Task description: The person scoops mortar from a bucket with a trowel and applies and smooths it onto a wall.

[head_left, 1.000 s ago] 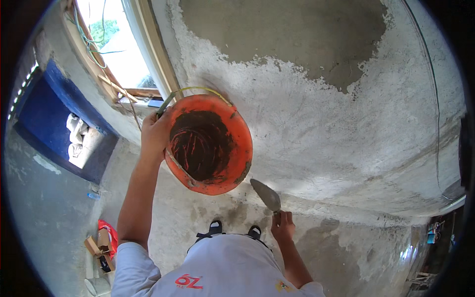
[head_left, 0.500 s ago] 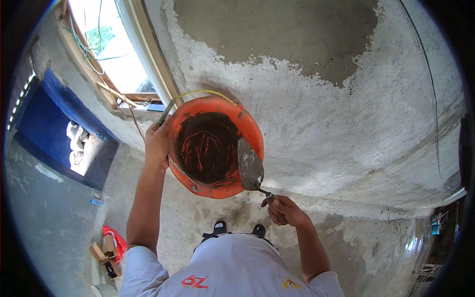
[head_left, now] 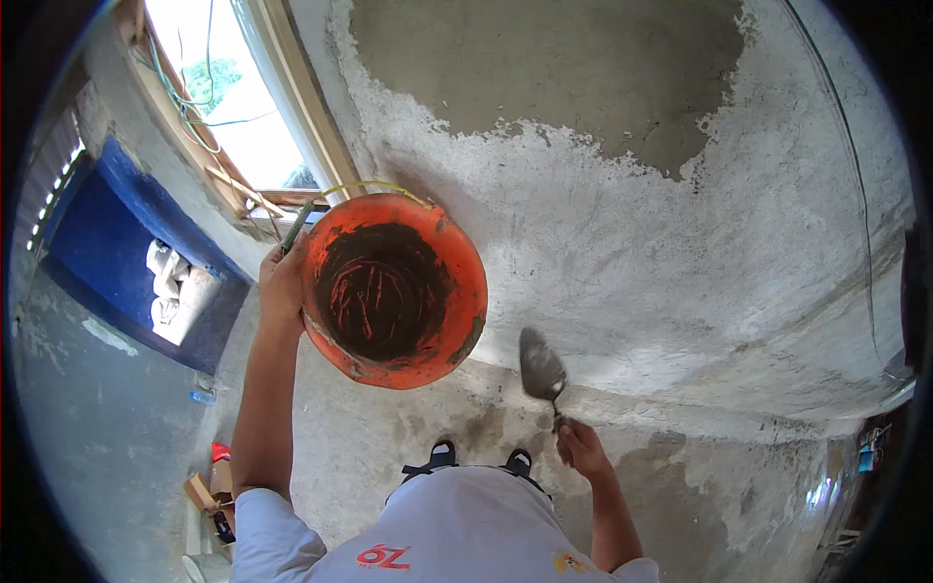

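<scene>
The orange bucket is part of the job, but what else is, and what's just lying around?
In use:
orange bucket, in the left hand
trowel, in the right hand

Seemingly just lying about:
white bundles
small blue thing
red thing

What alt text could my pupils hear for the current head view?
A person's left hand holds an orange bucket, its inside smeared with dark residue, while the right hand grips a trowel apart from the bucket. Behind is a rough, pale wall with a large darker patch at the top.
</scene>
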### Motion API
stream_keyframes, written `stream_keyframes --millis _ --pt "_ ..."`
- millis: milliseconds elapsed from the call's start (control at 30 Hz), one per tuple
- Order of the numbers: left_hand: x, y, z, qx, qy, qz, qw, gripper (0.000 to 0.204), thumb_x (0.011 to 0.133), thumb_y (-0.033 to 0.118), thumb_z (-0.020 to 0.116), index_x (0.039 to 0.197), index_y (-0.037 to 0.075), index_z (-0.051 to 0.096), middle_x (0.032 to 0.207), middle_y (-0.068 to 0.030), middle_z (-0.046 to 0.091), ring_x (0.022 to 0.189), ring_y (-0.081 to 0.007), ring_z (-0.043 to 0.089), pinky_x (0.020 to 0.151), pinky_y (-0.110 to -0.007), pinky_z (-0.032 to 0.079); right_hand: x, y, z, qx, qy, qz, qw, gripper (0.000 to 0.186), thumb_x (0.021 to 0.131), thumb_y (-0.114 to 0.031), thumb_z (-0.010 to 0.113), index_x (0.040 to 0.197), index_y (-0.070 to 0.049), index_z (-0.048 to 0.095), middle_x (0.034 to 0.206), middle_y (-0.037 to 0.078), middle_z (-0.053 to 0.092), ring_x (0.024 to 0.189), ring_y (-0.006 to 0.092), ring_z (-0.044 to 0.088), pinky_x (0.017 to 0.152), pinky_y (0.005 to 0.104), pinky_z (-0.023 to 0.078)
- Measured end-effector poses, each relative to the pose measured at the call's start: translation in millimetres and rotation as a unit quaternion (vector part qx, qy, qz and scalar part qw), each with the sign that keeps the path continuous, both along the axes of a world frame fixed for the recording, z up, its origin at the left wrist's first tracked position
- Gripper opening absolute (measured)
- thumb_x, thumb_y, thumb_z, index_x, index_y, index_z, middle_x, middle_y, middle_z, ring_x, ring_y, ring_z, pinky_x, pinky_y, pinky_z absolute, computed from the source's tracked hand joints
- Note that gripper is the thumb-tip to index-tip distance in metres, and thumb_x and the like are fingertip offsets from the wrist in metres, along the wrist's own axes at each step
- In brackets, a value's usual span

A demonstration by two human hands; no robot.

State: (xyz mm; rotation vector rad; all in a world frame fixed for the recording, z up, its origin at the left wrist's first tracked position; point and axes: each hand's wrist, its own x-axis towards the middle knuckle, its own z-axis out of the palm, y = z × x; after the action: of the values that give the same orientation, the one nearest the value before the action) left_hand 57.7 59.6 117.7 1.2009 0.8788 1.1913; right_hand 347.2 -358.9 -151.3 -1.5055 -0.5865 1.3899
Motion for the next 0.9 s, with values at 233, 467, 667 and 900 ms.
stream_keyframes --millis 233,467,667,900 --pt "8 -3 -12 -0.031 0.02 -0.058 0.998 0.025 0.106 0.024 0.066 0.117 0.002 0.07 0.1 -0.0067 0.075 0.083 -0.0159 0.072 0.074 -0.03 0.058 -16 98 44 0.2 -0.47 -0.173 0.842 0.038 0.089 -0.017 0.081 0.115 -0.002 0.059 0.086 0.016 0.07 0.07 0.0366 0.068 0.063 0.0433 0.054" --pt "31 -20 5 -0.083 -0.001 -0.066 0.994 0.024 0.106 0.026 0.066 0.108 0.002 0.07 0.092 -0.0049 0.073 0.076 -0.0132 0.068 0.068 -0.028 0.054 -28 125 -19 0.228 -0.565 -0.192 0.769 0.043 0.079 -0.003 0.077 0.116 -0.003 0.056 0.099 0.018 0.066 0.09 0.0411 0.069 0.075 0.05 0.056" --pt "1 -2 10 -0.037 0.049 -0.06 0.996 0.03 0.108 0.028 0.064 0.117 0.001 0.07 0.101 -0.0079 0.076 0.082 -0.0161 0.073 0.077 -0.031 0.059 -46 74 -83 0.107 -0.508 -0.227 0.824 0.039 0.085 -0.007 0.079 0.113 0.0 0.054 0.1 0.02 0.067 0.092 0.0434 0.07 0.076 0.0508 0.055" --pt "3 -16 9 -0.002 0.006 -0.02 1.0 0.024 0.108 0.022 0.063 0.111 0.0 0.071 0.095 -0.0049 0.075 0.077 -0.0113 0.069 0.068 -0.027 0.056 15 15 9 0.13 -0.331 -0.187 0.916 0.034 0.09 -0.016 0.083 0.117 -0.002 0.068 0.071 0.001 0.055 0.063 0.0128 0.05 0.06 0.0305 0.044"
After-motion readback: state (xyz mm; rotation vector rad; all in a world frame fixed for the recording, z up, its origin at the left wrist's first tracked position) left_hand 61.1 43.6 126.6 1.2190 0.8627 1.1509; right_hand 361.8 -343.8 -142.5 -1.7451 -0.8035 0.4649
